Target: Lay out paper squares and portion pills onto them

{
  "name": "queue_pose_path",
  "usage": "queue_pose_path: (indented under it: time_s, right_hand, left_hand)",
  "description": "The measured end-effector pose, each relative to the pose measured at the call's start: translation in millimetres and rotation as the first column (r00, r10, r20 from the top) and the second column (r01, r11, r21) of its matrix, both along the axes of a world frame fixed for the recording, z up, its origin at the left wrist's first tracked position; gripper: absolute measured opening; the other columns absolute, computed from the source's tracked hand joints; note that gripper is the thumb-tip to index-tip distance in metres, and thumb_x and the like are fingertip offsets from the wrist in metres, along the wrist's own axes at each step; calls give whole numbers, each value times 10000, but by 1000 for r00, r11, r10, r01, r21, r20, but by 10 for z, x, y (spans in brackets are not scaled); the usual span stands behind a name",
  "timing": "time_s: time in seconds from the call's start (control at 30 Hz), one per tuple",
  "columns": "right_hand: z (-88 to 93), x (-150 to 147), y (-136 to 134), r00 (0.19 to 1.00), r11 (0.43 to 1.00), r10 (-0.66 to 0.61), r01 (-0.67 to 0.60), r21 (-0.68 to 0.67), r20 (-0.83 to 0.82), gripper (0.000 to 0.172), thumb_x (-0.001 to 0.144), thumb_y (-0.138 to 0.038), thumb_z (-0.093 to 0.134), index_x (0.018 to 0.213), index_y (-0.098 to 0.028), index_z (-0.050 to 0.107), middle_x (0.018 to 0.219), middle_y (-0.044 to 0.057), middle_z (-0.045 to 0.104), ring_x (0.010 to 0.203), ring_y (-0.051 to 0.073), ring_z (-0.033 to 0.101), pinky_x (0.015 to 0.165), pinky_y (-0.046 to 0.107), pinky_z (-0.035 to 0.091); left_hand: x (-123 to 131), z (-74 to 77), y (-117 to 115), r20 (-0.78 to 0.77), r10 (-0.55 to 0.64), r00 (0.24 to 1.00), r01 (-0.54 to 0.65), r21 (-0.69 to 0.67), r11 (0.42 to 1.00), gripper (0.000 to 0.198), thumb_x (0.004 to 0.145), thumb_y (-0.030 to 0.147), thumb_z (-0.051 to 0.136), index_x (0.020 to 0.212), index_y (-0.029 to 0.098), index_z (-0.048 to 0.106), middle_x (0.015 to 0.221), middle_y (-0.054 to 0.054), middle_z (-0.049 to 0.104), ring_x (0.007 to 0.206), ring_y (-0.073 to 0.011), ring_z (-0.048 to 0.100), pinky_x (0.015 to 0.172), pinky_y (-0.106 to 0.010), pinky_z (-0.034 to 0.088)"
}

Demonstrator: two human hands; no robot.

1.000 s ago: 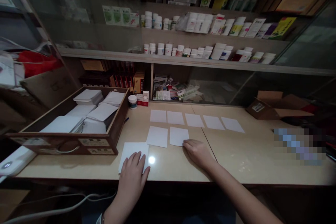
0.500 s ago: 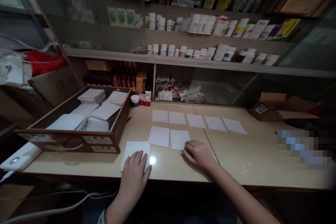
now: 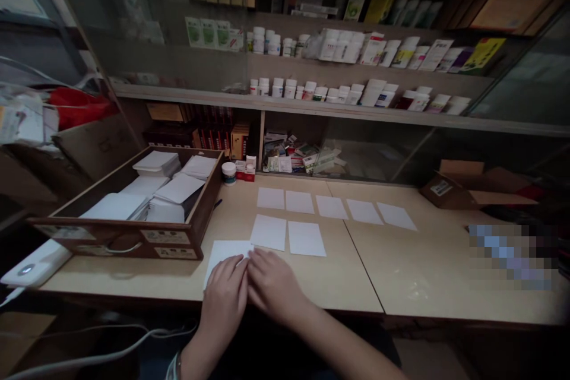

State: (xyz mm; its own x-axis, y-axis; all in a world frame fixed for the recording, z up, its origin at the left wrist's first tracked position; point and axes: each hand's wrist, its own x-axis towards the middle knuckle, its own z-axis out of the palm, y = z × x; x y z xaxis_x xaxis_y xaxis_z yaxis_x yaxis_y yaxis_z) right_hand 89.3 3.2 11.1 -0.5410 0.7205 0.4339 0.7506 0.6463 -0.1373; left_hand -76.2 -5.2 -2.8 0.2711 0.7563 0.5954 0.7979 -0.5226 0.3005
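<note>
Right hand (image 3: pixel 275 282) now at white paper (image 3: pixel 226 247), beside left hand (image 3: pixel 224 286)

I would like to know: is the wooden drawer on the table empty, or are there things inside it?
Not empty: several stacks of white paper lie inside the drawer, visible through its open top.

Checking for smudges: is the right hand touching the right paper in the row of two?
Apart: the head view shows tabletop between the right hand and that paper.

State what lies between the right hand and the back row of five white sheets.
A front row of two white sheets, shown in the head view.
</note>
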Motion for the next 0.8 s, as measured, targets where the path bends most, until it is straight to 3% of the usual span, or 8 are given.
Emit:
queue_pose_path:
  time_s: [0.13, 0.27, 0.4, 0.57, 0.7, 0.8]
  right_hand:
    - [-156, -369, 10, 996, 996, 69, -65, -60, 52, 281, 828, -236, 595, 1075, -112, 646, 1051, 138, 697, 1007, 253, 595, 878, 383, 446]
    - [-108, -301, 23, 995, 992, 82, -76, -102, 59, 147, 826, -205, 579, 911, -123, 667, 875, 106, 711, 801, 213, 629, 740, 334, 464]
    - [-11, -250, 44, 984, 986, 133, -118, -119, 122, 144, 844, -222, 529, 777, -151, 636, 730, 68, 689, 628, 190, 612, 615, 317, 445]
    - [-41, -252, 48, 971, 982, 180, -168, -85, 157, 111, 846, -171, 505, 839, -139, 611, 712, 78, 685, 596, 178, 607, 591, 297, 445]
    - [62, 98, 49, 996, 998, 63, -64, -24, -67, 165, 864, -167, 475, 904, -166, 635, 770, 68, 716, 689, 171, 650, 645, 269, 482]
    - [260, 650, 100, 966, 992, -119, 125, 10, -229, 247, 875, -137, 452, 978, -193, 670, 888, 55, 747, 786, 158, 690, 713, 250, 513]
  left_hand:
    - [-55, 39, -3, -7, 10, 1000, -10, 40, 999, 302, 877, 108, 417, 1097, 165, 617, 1053, -108, 671, 969, -242, 621, 855, -432, 526]
    - [-107, 63, -7, -15, 16, 1000, -16, 36, 999, 261, 890, 145, 435, 1066, 161, 627, 1033, -108, 675, 961, -242, 623, 839, -428, 529]
    - [-134, 144, -36, 14, 28, 999, -28, 3, 1000, 241, 905, 201, 457, 1075, 171, 625, 1061, -106, 670, 993, -243, 617, 860, -424, 523]
    - [-170, 260, -114, 62, 3, 998, -4, 20, 1000, 233, 909, 214, 471, 1090, 186, 615, 1075, -98, 662, 1016, -240, 606, 879, -416, 513]
    - [0, 370, -120, 98, -39, 994, 33, 61, 998, 254, 911, 198, 475, 1142, 187, 579, 1108, -104, 647, 1046, -236, 592, 896, -401, 500]
    - [424, 551, 6, 85, -111, 990, 107, 49, 993, 303, 912, 220, 479, 1206, 177, 537, 1141, -116, 635, 1078, -243, 575, 916, -409, 484]
